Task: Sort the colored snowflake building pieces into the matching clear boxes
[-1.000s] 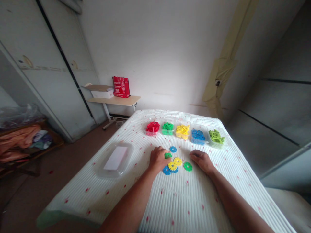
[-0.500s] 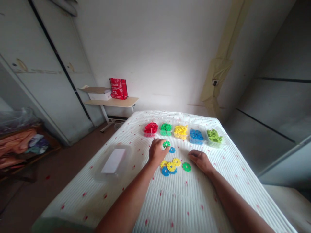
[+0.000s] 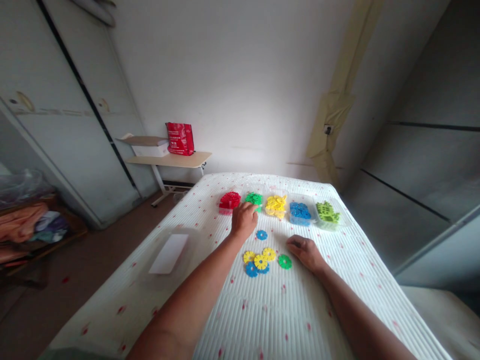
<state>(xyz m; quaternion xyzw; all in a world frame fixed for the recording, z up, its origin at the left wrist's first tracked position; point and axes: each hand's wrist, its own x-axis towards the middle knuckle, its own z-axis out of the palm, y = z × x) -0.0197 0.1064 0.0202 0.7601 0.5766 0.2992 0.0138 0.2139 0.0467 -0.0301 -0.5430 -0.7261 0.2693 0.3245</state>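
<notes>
My left hand [image 3: 243, 219] reaches forward over the clear tray of green snowflake pieces [image 3: 254, 198], fingers curled; whether the green piece is still in them I cannot make out. My right hand [image 3: 304, 251] rests on the white tablecloth [image 3: 285, 315], fingers loosely curled, just right of a loose green piece [image 3: 285, 261]. Loose yellow pieces [image 3: 260, 259] and blue pieces [image 3: 251, 270] lie between my arms, and a single blue piece [image 3: 261, 234] lies nearer the trays. Trays of red [image 3: 229, 201], yellow [image 3: 275, 204], blue [image 3: 300, 211] and lime pieces [image 3: 327, 213] stand in a row.
A clear lid with a white sheet [image 3: 168, 253] lies at the table's left. Beyond stand a small side table [image 3: 168, 160] with a red bag [image 3: 180, 138] and a box, wardrobe doors at left, and a shelf with clothes [image 3: 26, 225].
My left hand lifted a green piece from the loose pile and carried it forward to the green tray. My right hand stayed put.
</notes>
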